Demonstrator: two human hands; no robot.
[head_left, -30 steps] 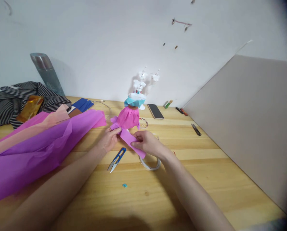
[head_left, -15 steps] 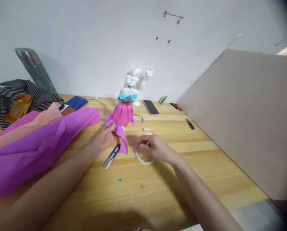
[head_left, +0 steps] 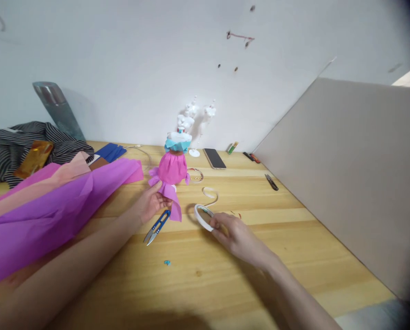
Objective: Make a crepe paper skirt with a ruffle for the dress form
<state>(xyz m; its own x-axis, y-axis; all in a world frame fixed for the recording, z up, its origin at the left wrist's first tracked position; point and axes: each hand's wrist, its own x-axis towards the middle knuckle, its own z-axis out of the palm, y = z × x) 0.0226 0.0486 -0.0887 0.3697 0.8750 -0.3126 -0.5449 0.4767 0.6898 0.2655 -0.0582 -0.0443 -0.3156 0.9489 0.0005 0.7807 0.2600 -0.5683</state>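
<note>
Wooden table (head_left: 253,293), purple paper (head_left: 53,215) and a dressed figure (head_left: 173,168) held at its hem.
The paper spreads over the left of the frame; the figure stands upright near the centre, in a pink skirt. Right of the lower centre, the right hand (head_left: 237,236) pinches a tilted white tape roll (head_left: 198,220), fingers curled. Left of centre, the left hand (head_left: 152,204), half curled, grips a mauve strip (head_left: 176,209) trailing from the hem between thumb and fingers. Blue-handled snips (head_left: 155,230) lie just below it.
</note>
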